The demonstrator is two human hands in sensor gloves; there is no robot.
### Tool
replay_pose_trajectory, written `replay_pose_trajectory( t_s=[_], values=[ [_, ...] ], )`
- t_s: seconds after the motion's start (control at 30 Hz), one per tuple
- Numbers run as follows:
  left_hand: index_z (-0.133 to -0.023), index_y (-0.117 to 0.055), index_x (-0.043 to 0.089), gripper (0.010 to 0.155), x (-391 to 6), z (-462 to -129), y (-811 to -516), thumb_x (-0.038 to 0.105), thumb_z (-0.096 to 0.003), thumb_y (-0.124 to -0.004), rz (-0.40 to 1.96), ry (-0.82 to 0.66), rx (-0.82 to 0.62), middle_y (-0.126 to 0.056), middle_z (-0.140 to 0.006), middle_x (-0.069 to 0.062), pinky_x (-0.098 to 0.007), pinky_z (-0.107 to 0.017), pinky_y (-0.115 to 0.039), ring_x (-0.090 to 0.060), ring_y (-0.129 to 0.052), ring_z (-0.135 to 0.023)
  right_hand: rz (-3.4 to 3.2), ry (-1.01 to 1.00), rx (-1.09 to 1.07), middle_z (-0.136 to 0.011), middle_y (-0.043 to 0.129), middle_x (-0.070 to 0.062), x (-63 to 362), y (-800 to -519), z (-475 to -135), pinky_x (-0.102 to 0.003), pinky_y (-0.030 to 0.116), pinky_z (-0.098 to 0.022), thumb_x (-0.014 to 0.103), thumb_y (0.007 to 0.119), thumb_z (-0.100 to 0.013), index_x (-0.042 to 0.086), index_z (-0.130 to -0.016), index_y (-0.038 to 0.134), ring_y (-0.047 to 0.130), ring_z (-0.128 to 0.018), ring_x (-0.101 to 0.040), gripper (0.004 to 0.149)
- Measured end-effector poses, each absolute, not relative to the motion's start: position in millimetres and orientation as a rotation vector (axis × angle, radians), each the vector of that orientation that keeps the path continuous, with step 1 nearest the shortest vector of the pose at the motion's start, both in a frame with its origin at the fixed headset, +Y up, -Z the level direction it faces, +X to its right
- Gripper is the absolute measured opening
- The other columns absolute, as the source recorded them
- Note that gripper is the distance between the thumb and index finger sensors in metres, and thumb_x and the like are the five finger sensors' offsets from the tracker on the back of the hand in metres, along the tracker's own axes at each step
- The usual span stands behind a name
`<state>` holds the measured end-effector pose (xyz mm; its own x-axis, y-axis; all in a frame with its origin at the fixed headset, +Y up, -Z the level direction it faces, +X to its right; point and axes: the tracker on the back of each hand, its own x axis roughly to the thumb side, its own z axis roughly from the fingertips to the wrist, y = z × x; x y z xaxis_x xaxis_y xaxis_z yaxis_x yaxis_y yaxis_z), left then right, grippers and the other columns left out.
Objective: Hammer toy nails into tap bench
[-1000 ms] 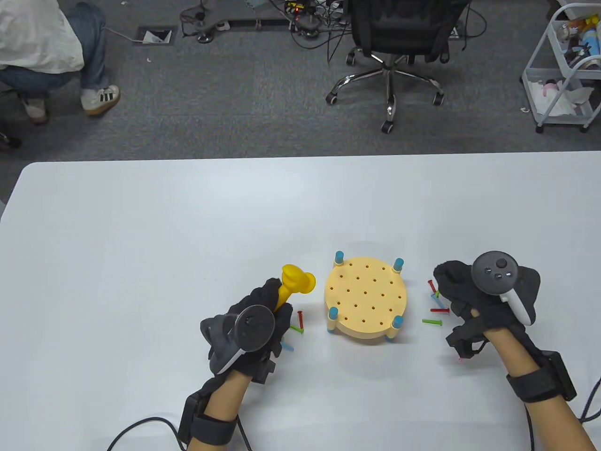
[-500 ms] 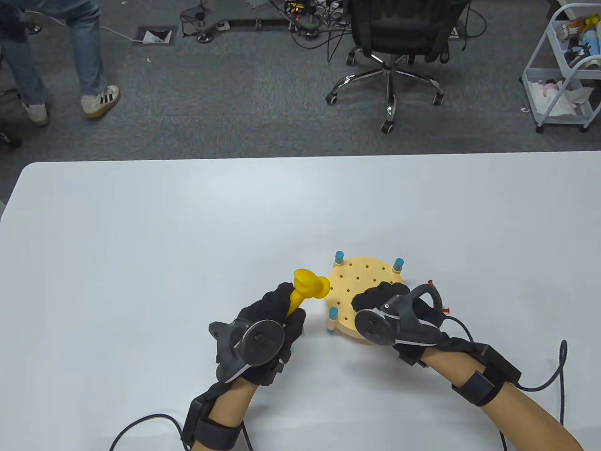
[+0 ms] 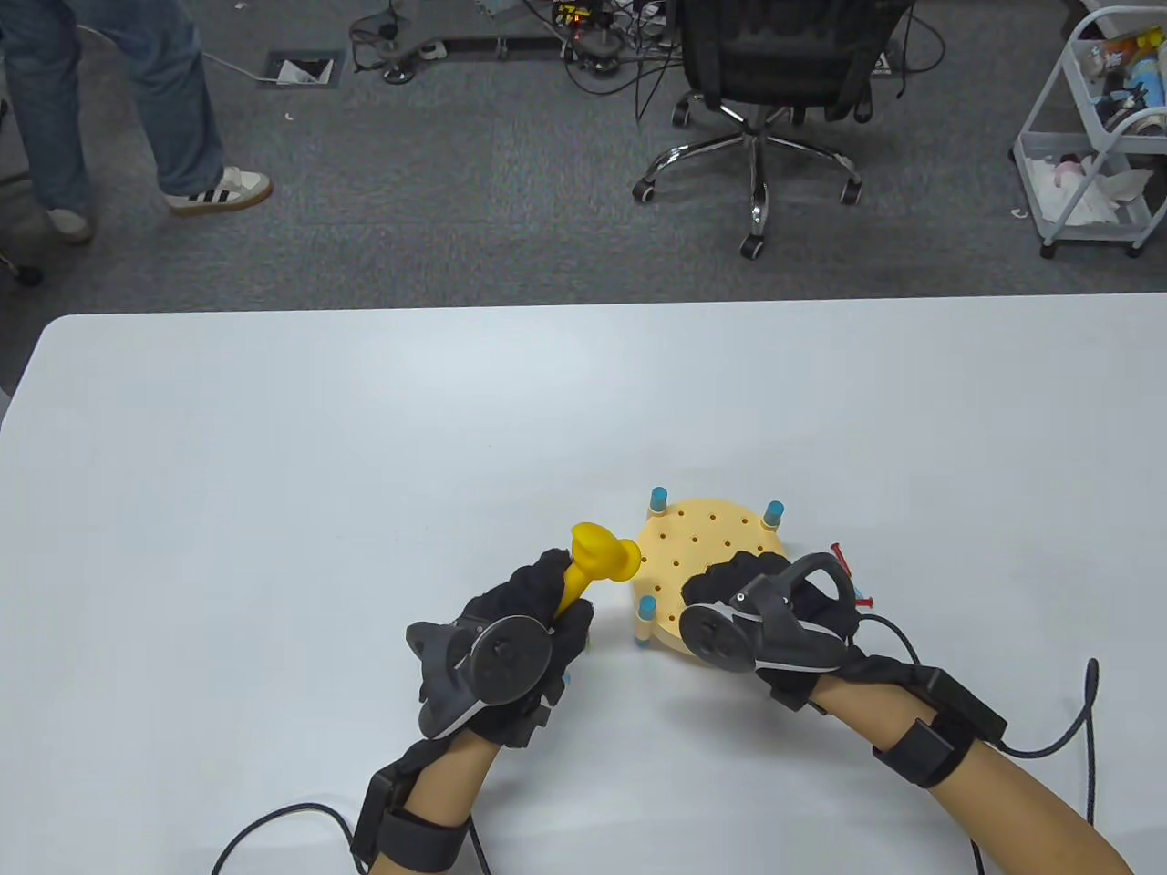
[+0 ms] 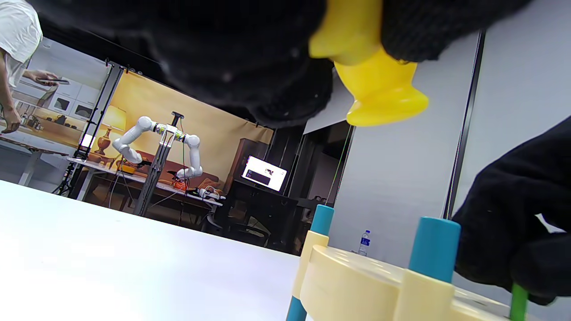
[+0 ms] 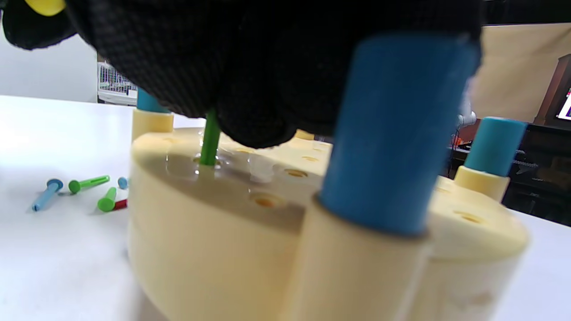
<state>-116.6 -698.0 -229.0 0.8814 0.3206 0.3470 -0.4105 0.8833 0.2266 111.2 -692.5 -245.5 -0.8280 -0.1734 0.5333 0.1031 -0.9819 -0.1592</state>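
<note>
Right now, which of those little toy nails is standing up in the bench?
The green nail under the right hand; the others lie flat on the table.

yellow hammer point(image 3: 597, 558), cream bench point(image 3: 702, 547) with blue pegs point(image 5: 395, 133), green nail point(image 5: 209, 140), black gloves.

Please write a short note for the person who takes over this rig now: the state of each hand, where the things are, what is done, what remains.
Left hand grips the yellow hammer, raised beside the tap bench.
Right hand holds a green nail upright, tip in a hole near the bench's edge.
Done: nail placed, not yet driven.
Left: hammer it in, then the loose nails on the table.
</note>
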Motion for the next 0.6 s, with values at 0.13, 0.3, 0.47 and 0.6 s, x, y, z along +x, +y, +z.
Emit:
replay_pose_trajectory(
  t_s=[0.13, 0.3, 0.47, 0.6],
  values=[
    [-0.092, -0.062, 0.019, 0.064, -115.7, -228.2, -696.9, 0.051, -0.0384, -0.073, 0.391, -0.32, 0.301, -0.095, -0.066, -0.007, -0.034, -0.018, -0.082, -0.016, -0.096, -0.022, -2.833, 0.127, -0.844, -0.057, 0.099, 0.004, 108.1, -700.0, -246.0, -0.039, 0.086, -0.041, 0.04, 0.08, -0.037, 0.025, -0.077, 0.086, 0.099, -0.043, -0.017, 0.043],
    [-0.092, -0.063, 0.02, 0.063, -108.8, -224.3, -696.3, 0.051, -0.0385, -0.073, 0.425, -0.387, 0.295, -0.095, -0.066, -0.007, -0.034, -0.018, -0.082, -0.016, -0.096, -0.022, -3.081, 0.252, -0.654, -0.068, 0.097, -0.002, 138.5, -663.0, -255.9, -0.042, 0.082, -0.047, 0.05, 0.071, -0.04, 0.024, -0.089, 0.08, 0.097, -0.052, -0.022, 0.056],
    [-0.093, -0.065, 0.02, 0.063, -82.2, -213.5, -692.9, 0.051, -0.0389, -0.074, 0.392, -0.46, 0.261, -0.096, -0.066, -0.007, -0.034, -0.018, -0.082, -0.017, -0.096, -0.022, -3.411, 0.578, -0.272, -0.079, 0.09, -0.008, 206.3, -660.6, -281.0, -0.044, 0.078, -0.05, 0.047, 0.07, -0.042, 0.02, -0.095, 0.073, 0.092, -0.059, -0.027, 0.06],
    [-0.093, -0.067, 0.019, 0.063, -54.4, -216.9, -693.9, 0.051, -0.039, -0.074, 0.295, -0.471, 0.191, -0.098, -0.062, -0.008, -0.034, -0.015, -0.082, -0.016, -0.096, -0.018, -3.453, 0.373, -0.189, -0.092, 0.082, -0.012, 228.0, -700.6, -304.9, -0.045, 0.076, -0.052, 0.049, 0.071, -0.041, 0.016, -0.104, 0.061, 0.088, -0.068, -0.03, 0.071]
  ],
)
